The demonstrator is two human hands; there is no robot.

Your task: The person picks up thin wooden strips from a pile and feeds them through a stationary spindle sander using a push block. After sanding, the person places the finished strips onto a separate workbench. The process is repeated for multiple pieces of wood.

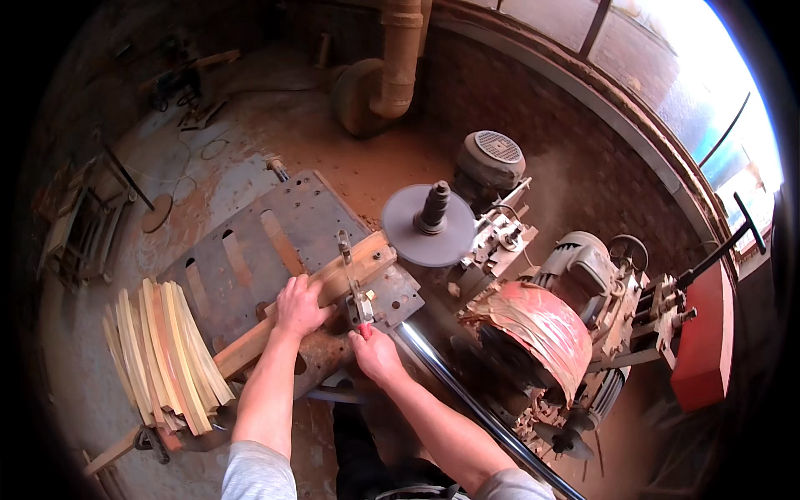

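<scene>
My left hand [300,310] lies over a wooden strip [333,283] on the metal table, its fingers curled across the wood and its thumb reaching toward the clamp. My right hand [377,357] is closed around the red handle of a metal toggle clamp [353,279]. The clamp's arm stretches across the strip near its far end. Just beyond that end, a grey round disc [404,233] surrounds an upright dark spindle [434,206]. A longer piece of wood [243,352] runs out from under my left forearm toward the lower left.
Several curved wooden strips [167,354] are stacked at the left of the slotted metal table [304,200]. Motors and a red-wrapped drum [533,329] stand on the right, beside a shiny rail [450,375]. A duct pipe [400,62] rises at the back. Sawdust covers the floor.
</scene>
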